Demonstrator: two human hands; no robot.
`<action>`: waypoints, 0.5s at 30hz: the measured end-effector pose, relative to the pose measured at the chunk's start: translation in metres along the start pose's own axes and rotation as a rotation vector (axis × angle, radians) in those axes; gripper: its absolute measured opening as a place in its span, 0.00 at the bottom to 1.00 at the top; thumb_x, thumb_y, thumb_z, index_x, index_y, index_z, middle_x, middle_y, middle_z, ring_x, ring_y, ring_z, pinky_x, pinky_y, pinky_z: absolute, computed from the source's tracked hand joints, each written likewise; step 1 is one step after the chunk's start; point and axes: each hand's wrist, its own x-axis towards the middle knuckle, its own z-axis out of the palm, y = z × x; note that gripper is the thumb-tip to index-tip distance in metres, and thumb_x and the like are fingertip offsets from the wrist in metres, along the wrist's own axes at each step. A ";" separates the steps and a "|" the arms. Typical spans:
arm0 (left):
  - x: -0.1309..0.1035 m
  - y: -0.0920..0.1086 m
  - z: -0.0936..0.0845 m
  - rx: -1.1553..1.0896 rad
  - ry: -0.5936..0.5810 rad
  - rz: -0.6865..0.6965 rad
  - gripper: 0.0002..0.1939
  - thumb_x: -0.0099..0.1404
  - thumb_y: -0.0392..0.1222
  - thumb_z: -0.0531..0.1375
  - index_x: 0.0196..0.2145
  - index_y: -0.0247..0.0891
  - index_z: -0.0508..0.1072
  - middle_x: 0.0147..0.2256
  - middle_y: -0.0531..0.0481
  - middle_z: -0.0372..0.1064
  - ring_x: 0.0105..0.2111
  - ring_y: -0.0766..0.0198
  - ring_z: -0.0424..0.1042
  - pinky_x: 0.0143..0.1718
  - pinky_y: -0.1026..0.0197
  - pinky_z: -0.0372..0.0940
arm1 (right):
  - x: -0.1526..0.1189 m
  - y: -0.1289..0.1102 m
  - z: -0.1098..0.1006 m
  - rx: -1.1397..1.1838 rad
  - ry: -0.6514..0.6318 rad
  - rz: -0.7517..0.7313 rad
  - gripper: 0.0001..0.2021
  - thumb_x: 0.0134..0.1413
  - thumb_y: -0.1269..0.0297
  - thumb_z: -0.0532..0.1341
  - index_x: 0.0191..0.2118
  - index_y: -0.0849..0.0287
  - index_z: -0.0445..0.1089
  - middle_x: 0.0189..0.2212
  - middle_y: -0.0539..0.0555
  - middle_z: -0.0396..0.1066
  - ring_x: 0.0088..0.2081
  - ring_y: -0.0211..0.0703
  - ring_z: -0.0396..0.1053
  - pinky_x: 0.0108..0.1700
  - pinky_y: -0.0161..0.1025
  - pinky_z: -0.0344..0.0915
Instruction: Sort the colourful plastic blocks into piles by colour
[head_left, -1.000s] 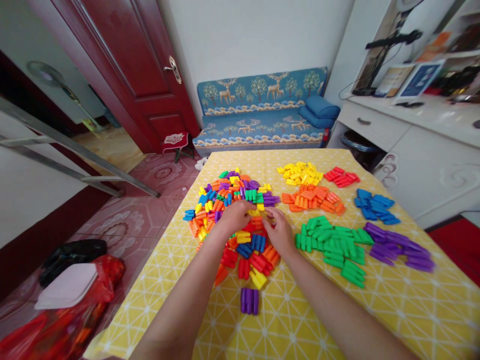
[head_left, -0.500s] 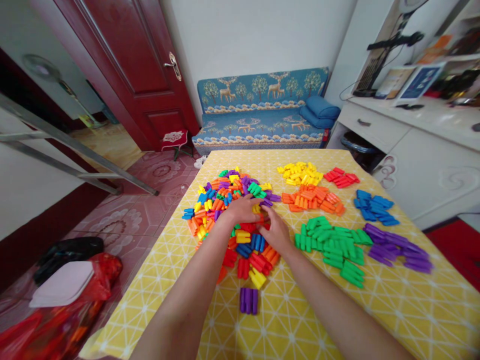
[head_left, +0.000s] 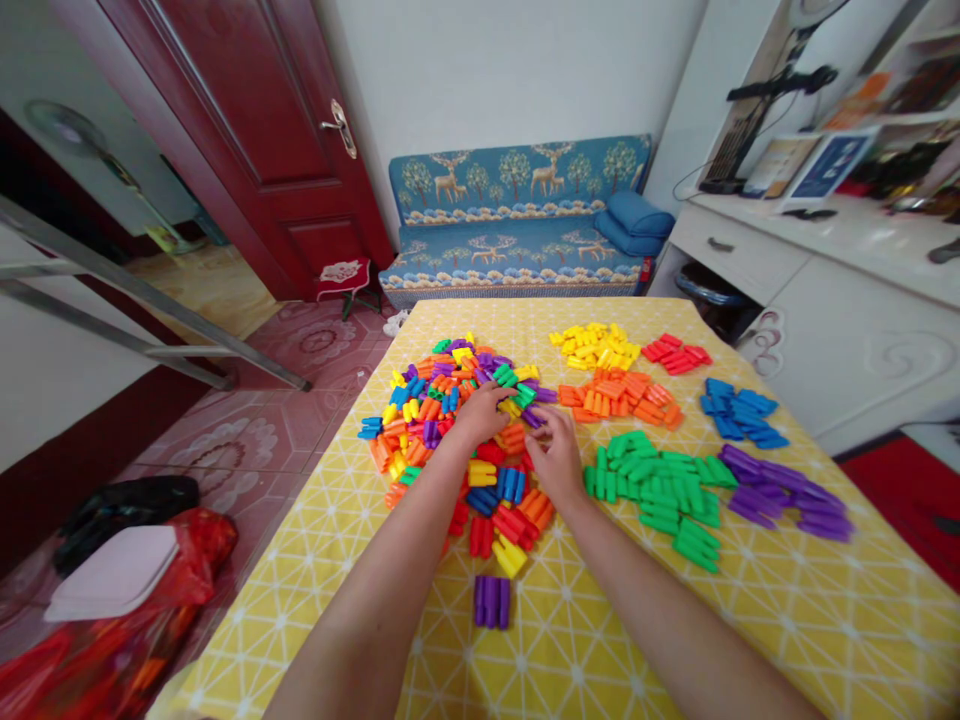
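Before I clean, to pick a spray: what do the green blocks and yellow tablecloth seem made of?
Green blocks: probably molded plastic, smooth with slight sheen, given their uniform color and rounded shapes. Yellow tablecloth: perhaps fabric or vinyl, matte-looking, patterned with white lines; texture unclear.

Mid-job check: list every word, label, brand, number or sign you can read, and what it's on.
Nothing is legible.
Blue-and-white panel on the counter: marks too blurred to read.
Beige-and-white item beside it: also too blurred.
Plastic pieces on the table: no lettering visible.
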 end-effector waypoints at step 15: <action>-0.002 0.017 -0.005 0.340 -0.063 0.021 0.30 0.55 0.39 0.63 0.57 0.50 0.66 0.52 0.49 0.67 0.47 0.54 0.72 0.45 0.58 0.68 | 0.004 0.011 0.002 -0.019 -0.066 0.060 0.23 0.51 0.67 0.56 0.55 0.58 0.65 0.55 0.60 0.64 0.37 0.42 0.70 0.43 0.45 0.71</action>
